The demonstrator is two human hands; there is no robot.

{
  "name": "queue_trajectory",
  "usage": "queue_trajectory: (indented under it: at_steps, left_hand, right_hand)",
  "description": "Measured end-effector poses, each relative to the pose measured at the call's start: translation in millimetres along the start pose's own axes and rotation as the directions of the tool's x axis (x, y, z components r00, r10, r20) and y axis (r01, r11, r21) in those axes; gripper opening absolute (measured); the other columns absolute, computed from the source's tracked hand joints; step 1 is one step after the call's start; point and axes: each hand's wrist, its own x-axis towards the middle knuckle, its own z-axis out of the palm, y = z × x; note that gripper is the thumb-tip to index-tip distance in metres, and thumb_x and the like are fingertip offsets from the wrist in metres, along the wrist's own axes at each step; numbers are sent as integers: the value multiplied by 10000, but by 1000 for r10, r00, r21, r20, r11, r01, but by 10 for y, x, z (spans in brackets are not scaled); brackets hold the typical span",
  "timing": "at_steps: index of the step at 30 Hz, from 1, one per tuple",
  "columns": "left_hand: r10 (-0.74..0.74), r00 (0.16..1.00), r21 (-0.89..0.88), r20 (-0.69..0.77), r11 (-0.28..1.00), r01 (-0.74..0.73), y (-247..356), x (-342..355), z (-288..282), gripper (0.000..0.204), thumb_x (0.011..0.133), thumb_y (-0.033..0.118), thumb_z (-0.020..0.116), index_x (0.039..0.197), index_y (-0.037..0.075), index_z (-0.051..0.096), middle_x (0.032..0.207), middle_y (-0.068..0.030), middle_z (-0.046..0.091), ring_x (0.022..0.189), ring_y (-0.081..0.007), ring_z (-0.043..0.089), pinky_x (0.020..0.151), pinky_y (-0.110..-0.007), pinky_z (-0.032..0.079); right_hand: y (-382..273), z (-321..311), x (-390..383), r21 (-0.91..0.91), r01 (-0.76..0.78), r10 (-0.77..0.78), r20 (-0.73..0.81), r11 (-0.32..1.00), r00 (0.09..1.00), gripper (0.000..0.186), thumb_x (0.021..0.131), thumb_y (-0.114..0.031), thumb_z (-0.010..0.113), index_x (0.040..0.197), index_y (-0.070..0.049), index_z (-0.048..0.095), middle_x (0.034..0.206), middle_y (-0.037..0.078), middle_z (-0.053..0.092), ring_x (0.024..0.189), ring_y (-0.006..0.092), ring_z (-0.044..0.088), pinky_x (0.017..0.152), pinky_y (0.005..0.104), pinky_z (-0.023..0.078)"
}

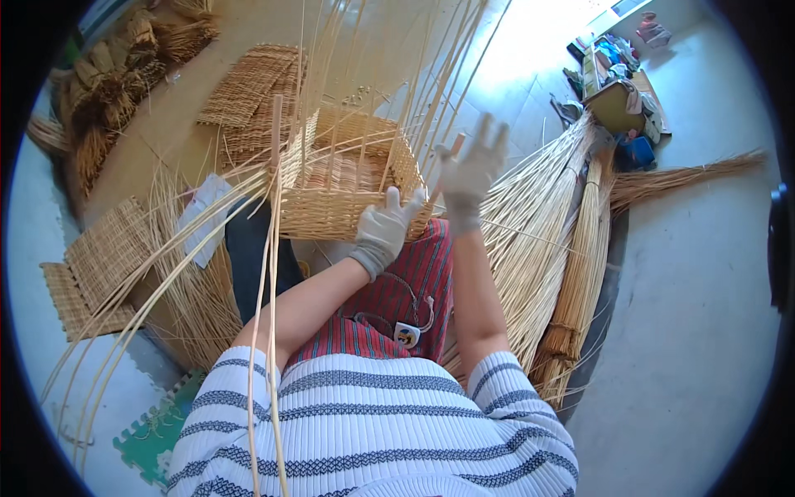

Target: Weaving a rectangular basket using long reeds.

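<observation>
left hand (383, 227), fingers part spread, is set against the woven basket (319, 215) at its near right corner (grip cannot be told), the long wall stretched leftward; beyond, rightward, the right hand (472, 171) is raised open, apparently empty.

Two hands, the left hand (387, 228) and the right hand (472, 170). One basket (323, 214). One sweater (364, 427), crossed by two long canes (274, 406); the other canes are too many to count. At least three right-hand bundles (580, 257); the upper-left bundles (112, 74) overlap too much. One blue container (636, 153).
</observation>
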Motion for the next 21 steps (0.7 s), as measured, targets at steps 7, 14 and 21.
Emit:
queue_trajectory:
  at_steps: [7,14,21]
  left_hand:
    - [31,974,-574,-225,804,-158,-312,-258,-210,411,881,96,661,1273,213,620,1219,-102,600,889,-279,686,753,-395,558]
    - [-421,643,-260,-640,906,335,-1423,-754,-407,573,932,347,727,1301,-37,517,1077,-202,670,970,-234,673,838,-332,537]
    - [-442,872,-763,-211,632,135,-1637,-874,-859,362,966,215,633,1265,11,626,1066,-180,717,965,-280,696,842,-378,544]
  right_hand:
    - [373,-285,-923,89,-346,257,505,934,824,536,911,-21,619,1430,-109,521,1044,123,686,952,256,669,909,420,535]
    - [-600,-420,-1191,457,-574,-13,789,679,614,372,905,75,524,1210,-80,672,1013,82,710,905,196,679,834,324,549]
    - [-1927,-548,-1169,879,-222,-636,462,422,618,222,925,-189,609,1128,-198,698,961,85,710,886,318,683,771,440,560]
